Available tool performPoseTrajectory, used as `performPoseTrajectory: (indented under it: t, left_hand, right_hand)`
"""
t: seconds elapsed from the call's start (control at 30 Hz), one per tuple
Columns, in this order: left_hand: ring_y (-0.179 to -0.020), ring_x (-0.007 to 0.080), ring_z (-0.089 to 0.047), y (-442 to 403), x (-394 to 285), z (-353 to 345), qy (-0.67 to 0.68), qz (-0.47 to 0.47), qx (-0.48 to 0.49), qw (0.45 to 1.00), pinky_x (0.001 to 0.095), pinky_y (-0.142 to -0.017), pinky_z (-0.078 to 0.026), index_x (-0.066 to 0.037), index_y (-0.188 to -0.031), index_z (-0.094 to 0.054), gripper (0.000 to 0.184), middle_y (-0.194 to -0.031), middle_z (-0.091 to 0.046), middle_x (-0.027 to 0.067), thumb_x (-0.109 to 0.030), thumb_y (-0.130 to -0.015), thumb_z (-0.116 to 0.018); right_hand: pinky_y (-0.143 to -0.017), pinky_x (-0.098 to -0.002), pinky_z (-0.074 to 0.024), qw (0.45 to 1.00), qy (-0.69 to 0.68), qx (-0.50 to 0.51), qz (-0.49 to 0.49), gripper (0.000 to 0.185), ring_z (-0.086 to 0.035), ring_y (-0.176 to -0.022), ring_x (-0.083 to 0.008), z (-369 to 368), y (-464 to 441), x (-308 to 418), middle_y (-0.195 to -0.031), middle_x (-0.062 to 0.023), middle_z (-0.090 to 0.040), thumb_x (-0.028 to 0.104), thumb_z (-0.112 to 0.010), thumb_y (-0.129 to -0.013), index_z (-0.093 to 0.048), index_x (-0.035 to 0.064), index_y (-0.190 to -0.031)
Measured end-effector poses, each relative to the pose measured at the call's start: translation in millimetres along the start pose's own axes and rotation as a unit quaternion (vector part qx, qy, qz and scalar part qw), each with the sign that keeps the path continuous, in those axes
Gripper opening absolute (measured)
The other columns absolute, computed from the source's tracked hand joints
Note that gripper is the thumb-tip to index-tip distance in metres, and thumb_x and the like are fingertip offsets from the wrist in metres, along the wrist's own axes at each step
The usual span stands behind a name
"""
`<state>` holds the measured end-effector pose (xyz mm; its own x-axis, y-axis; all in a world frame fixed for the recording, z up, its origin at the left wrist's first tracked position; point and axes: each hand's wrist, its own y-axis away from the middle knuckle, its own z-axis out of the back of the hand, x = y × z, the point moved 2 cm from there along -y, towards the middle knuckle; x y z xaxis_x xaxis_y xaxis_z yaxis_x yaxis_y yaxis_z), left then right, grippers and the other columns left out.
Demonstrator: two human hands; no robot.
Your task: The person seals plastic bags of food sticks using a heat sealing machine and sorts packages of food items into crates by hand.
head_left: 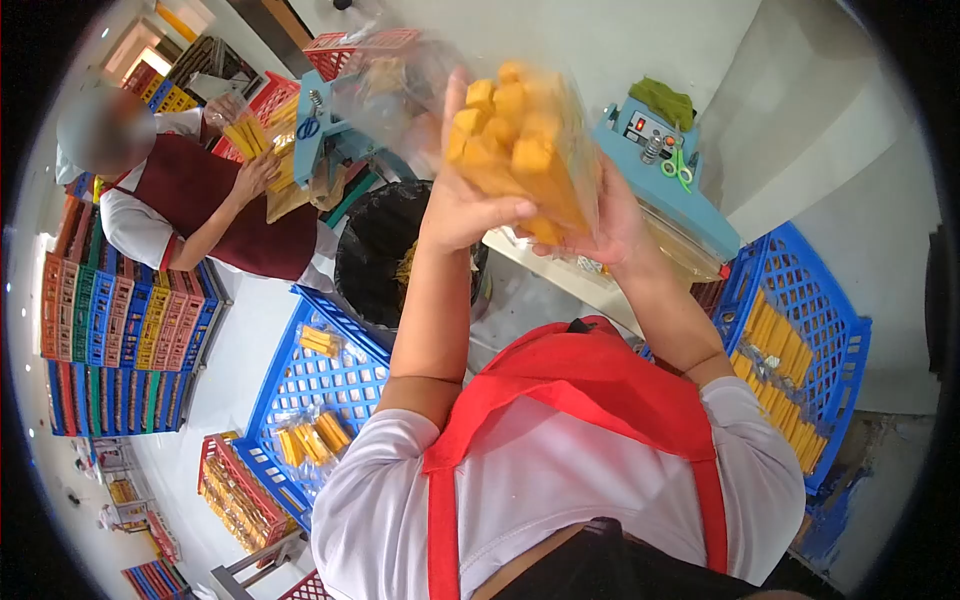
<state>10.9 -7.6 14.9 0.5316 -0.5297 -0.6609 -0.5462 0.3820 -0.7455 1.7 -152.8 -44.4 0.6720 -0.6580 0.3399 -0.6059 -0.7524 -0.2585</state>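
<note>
Bag (520,150) btwn hands (460,207), nr bin rim (352,228)

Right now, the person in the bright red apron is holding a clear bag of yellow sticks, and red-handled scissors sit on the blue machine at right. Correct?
Not quite: in the head view, the scissors on the blue machine are green-handled, not red. The clear bag of yellow sticks is held, as you say.

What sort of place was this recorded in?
Probably a packing room, perhaps for food: a clear bag of yellow-orange sticks is in hand, a blue machine, seemingly a bag sealer, stands ahead, and stacked plastic crates rise at the picture's left.
</note>
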Motion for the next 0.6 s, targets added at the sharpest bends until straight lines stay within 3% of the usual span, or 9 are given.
performPoseTrajectory:
  t: [0.07, 0.1, 0.17, 0.2, 0.23, 0.3, 0.37, 0.43, 0.6]
  left_hand:
    - [-0.121, 0.0236, -0.025, 0.3, 10.1, 1.8, 0.029, 0.023, -0.091, 0.995, 0.0369, -0.097, -0.026, -0.011, -0.134, -0.002, 0.091, -0.129, -0.027, 0.0141, -0.011, -0.068, -0.065]
    - [-0.121, 0.0236, -0.025, -1.5, 11.1, 3.3, 0.026, 0.025, -0.092, 0.995, 0.0369, -0.097, -0.026, -0.011, -0.134, -0.002, 0.091, -0.129, -0.027, 0.0141, -0.011, -0.068, -0.065]
    - [-0.119, 0.0236, -0.029, -3.4, 17.8, 3.5, -0.046, 0.034, -0.235, 0.97, 0.0355, -0.098, -0.024, -0.009, -0.134, -0.006, 0.078, -0.128, -0.03, 0.0134, -0.007, -0.075, -0.058]
    - [-0.12, 0.0227, -0.029, -6.2, 17.0, 1.2, -0.144, 0.027, -0.223, 0.964, 0.0348, -0.098, -0.024, -0.005, -0.132, -0.014, 0.058, -0.131, -0.029, 0.0118, -0.012, -0.084, -0.045]
    - [-0.12, 0.0227, -0.029, -8.4, 16.3, -2.0, -0.145, 0.025, -0.225, 0.963, 0.0348, -0.098, -0.024, -0.005, -0.132, -0.014, 0.058, -0.131, -0.029, 0.0118, -0.012, -0.084, -0.045]
    - [-0.121, 0.0211, -0.028, -11.7, 12.7, -10.8, 0.069, 0.02, -0.219, 0.973, 0.033, -0.098, -0.024, -0.005, -0.132, -0.015, 0.056, -0.132, -0.026, 0.0129, -0.011, -0.085, -0.044]
    - [-0.119, 0.0211, -0.032, -12.8, 14.7, -5.5, 0.089, 0.027, -0.231, 0.968, 0.0325, -0.096, -0.027, -0.004, -0.131, -0.017, 0.056, -0.129, -0.031, 0.0132, -0.008, -0.083, -0.046]
    - [-0.116, 0.019, -0.036, -9.4, 15.3, 1.7, 0.028, 0.04, -0.194, 0.98, 0.0316, -0.096, -0.028, -0.003, -0.129, -0.024, 0.056, -0.127, -0.036, 0.0112, 0.0, -0.079, -0.049]
    - [-0.113, 0.0189, -0.04, -6.0, 17.4, 4.8, 0.062, 0.102, -0.187, 0.975, 0.0311, -0.093, -0.032, -0.003, -0.129, -0.023, 0.057, -0.124, -0.04, 0.012, 0.0, -0.079, -0.05]
  right_hand:
    - [-0.086, -0.049, -0.0374, 0.984, 0.104, -0.106, 0.098, 0.054, -0.044, -0.109, -0.0276, -6.3, 0.6, 5.2, -0.123, -0.0102, -0.041, 0.045, -0.033, -0.085, -0.034, 0.0084, -0.124]
    - [-0.086, -0.049, -0.0374, 0.984, 0.101, -0.105, 0.097, 0.054, -0.044, -0.109, -0.0276, -11.3, -5.5, 4.7, -0.123, -0.0102, -0.041, 0.045, -0.033, -0.085, -0.034, 0.0084, -0.124]
    - [-0.088, -0.0413, -0.0384, 0.97, 0.093, -0.125, 0.186, 0.049, -0.045, -0.108, -0.0254, -16.9, -10.5, 11.7, -0.119, -0.0091, -0.044, 0.038, -0.032, -0.086, -0.034, 0.0056, -0.123]
    - [-0.088, -0.0413, -0.0384, 0.971, 0.093, -0.122, 0.184, 0.049, -0.045, -0.108, -0.0254, -14.8, -15.1, 14.3, -0.119, -0.0091, -0.044, 0.038, -0.032, -0.086, -0.034, 0.0056, -0.123]
    - [-0.088, -0.039, -0.0377, 0.95, 0.165, -0.124, 0.236, 0.047, -0.045, -0.108, -0.0239, -12.5, -18.3, 20.7, -0.119, -0.0091, -0.045, 0.033, -0.037, -0.086, -0.034, 0.0046, -0.123]
    - [-0.089, -0.0366, -0.0371, 0.922, 0.231, -0.13, 0.283, 0.045, -0.045, -0.108, -0.0224, -12.7, -17.7, 23.1, -0.118, -0.009, -0.045, 0.027, -0.041, -0.085, -0.033, 0.0037, -0.123]
    - [-0.091, -0.0337, -0.0358, 0.868, 0.35, -0.127, 0.329, 0.047, -0.045, -0.107, -0.0194, -22.2, -16.6, 28.1, -0.117, -0.009, -0.045, 0.014, -0.051, -0.081, -0.032, 0.002, -0.123]
    - [-0.09, -0.033, -0.0358, 0.881, 0.346, -0.131, 0.295, 0.05, -0.045, -0.107, -0.0184, -20.3, -13.7, 29.5, -0.117, -0.009, -0.045, 0.011, -0.054, -0.078, -0.033, 0.0017, -0.122]
    - [-0.09, -0.0311, -0.0351, 0.91, 0.354, -0.107, 0.189, 0.059, -0.045, -0.106, -0.0168, -20.1, -9.3, 31.0, -0.116, -0.008, -0.045, 0.007, -0.062, -0.071, -0.033, 0.0015, -0.122]
